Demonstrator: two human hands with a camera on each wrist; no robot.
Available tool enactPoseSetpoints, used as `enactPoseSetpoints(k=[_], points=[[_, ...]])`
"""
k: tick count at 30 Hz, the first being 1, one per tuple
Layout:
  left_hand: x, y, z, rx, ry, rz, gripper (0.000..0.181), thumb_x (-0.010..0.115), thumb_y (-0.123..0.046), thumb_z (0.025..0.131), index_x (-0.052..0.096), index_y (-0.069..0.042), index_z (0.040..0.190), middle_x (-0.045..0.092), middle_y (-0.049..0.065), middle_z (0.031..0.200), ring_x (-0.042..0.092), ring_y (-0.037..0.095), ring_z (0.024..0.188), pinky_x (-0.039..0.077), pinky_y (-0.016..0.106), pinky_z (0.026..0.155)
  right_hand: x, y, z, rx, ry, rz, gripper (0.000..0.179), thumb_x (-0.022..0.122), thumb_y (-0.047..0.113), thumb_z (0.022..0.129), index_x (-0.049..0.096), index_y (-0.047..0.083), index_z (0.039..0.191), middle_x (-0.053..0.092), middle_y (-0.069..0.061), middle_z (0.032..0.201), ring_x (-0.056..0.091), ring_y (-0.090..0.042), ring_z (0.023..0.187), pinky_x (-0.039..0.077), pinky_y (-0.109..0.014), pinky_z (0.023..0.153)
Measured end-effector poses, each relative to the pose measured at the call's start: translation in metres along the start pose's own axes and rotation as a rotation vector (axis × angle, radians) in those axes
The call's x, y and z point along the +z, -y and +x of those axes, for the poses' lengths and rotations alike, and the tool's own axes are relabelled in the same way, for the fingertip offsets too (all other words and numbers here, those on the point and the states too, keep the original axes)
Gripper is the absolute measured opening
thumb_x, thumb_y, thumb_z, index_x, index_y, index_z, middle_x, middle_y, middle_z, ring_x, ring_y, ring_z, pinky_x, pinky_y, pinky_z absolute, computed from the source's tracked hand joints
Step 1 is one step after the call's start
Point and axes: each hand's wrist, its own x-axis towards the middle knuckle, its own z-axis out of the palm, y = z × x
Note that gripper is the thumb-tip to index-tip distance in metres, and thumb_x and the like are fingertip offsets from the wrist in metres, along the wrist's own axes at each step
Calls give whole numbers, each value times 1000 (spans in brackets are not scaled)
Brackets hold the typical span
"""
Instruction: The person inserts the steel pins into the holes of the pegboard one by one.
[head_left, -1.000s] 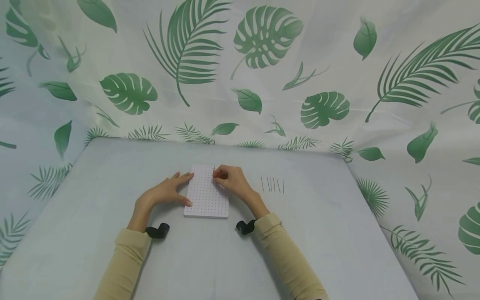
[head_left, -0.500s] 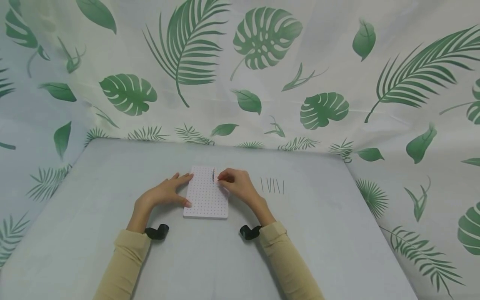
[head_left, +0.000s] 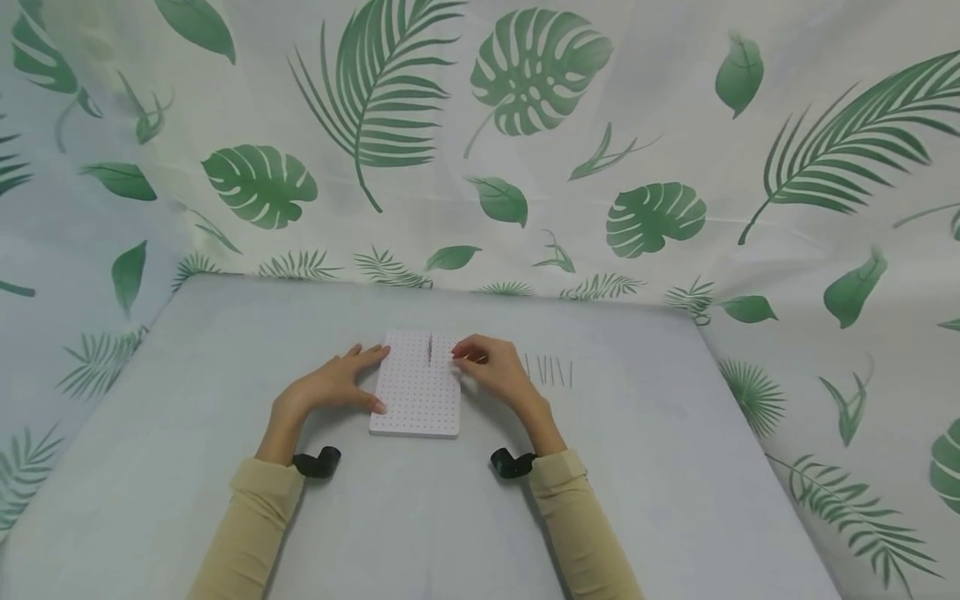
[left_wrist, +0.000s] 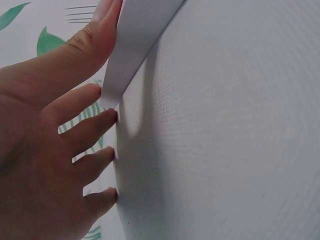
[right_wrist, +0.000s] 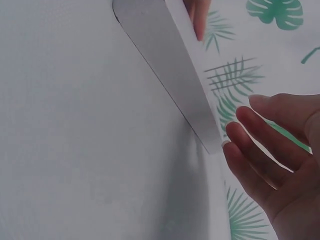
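Note:
A white pegboard [head_left: 412,400] with rows of small holes lies on the table. Several thin metal pins [head_left: 431,350] stand upright in it near the far end, right of its middle; their shafts also show in the right wrist view. My left hand [head_left: 324,387] rests at the board's left side, fingers spread, with thumb and index finger touching its edge. Just off the right edge, my right hand [head_left: 491,365] hovers with loosely bent fingers. In the right wrist view that hand [right_wrist: 280,155] has nothing between its thumb and fingers.
Several more thin pins [head_left: 551,371] lie in a row on the table [head_left: 637,467], right of the right hand, which partly hides them. A leaf-printed curtain [head_left: 420,225] rises behind the table and along its sides. Black wrist cameras [head_left: 512,463] sit at both wrists.
My right hand has withdrawn rightward from the pins in the board to beyond its right edge, uncovering them. The left hand stays in place on the board.

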Motion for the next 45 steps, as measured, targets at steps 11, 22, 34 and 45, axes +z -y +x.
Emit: enactPoseSetpoints(k=[11, 22, 34, 45], points=[[0, -1, 0, 14, -1, -17, 102, 86, -35, 82, 29, -11, 163, 20, 16, 171, 4, 46, 158, 1, 64, 127, -24, -14, -4, 70, -56, -7, 12, 77, 14, 92, 77, 11, 104, 77, -5, 100, 68, -18, 85, 56, -31, 75], [0, 2, -1, 8, 17, -30, 102, 85, -37, 83, 28, -12, 163, 20, 17, 170, 2, 46, 158, 1, 67, 126, -49, -33, -9, 186, 33, -32, 19, 74, 18, 95, 75, 10, 111, 76, -7, 109, 70, -26, 100, 58, -42, 85], [-3, 1, -5, 1, 11, -35, 103, 85, -36, 82, 27, -9, 163, 19, 19, 170, 2, 48, 158, 1, 68, 125, -75, -49, -16, 271, 57, -29, 24, 71, 15, 96, 72, 9, 120, 73, -10, 116, 67, -31, 108, 57, -43, 85], [0, 5, -1, 2, 6, -38, 102, 86, -37, 82, 29, -12, 163, 20, 19, 170, 4, 45, 158, 4, 70, 125, -85, -60, -27, 354, 95, -31, 29, 71, 9, 94, 70, 9, 123, 69, -11, 107, 67, -28, 100, 54, -35, 78]])
